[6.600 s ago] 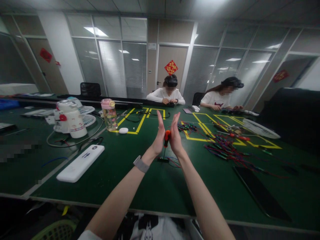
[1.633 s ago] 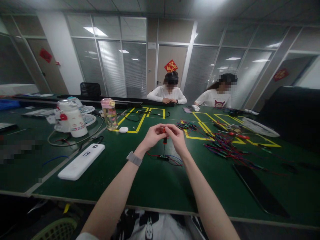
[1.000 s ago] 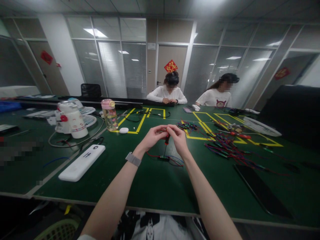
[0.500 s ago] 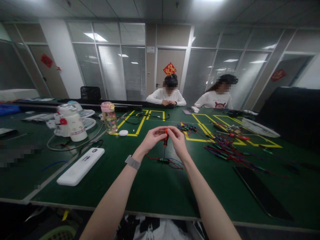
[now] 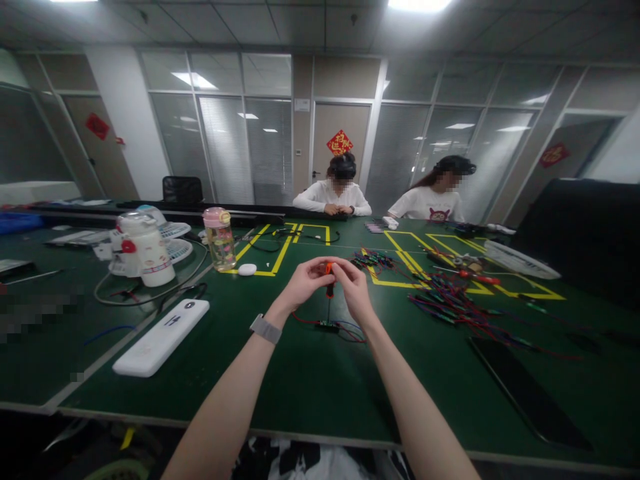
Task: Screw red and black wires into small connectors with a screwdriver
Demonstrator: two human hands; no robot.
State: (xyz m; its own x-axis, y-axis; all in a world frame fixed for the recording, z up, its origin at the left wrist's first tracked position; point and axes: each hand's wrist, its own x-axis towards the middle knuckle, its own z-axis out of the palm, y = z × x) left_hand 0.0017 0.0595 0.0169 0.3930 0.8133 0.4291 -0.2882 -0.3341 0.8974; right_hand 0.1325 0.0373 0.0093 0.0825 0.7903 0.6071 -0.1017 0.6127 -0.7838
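Observation:
Both my hands meet above the green table (image 5: 310,380), fingers pinched round the orange-and-black handle of a small screwdriver (image 5: 329,275) that stands upright. My left hand (image 5: 305,283) grips the handle from the left, my right hand (image 5: 353,287) from the right. The screwdriver's thin shaft runs down to a small dark circuit board (image 5: 327,325) with red and blue wires lying on the table. A grey watch is on my left wrist.
A white oblong device (image 5: 161,337) lies at left, with a pink-capped bottle (image 5: 219,238) and a white jar (image 5: 145,249) behind it. A heap of coloured wires (image 5: 450,297) lies at right, a dark slab (image 5: 527,400) nearer. Two people sit at the far side.
Earlier my palms were flat with fingers straight up around the handle; now the fingertips are curled on its top. Over the last second the hands hardly moved; the camera tilted slightly.

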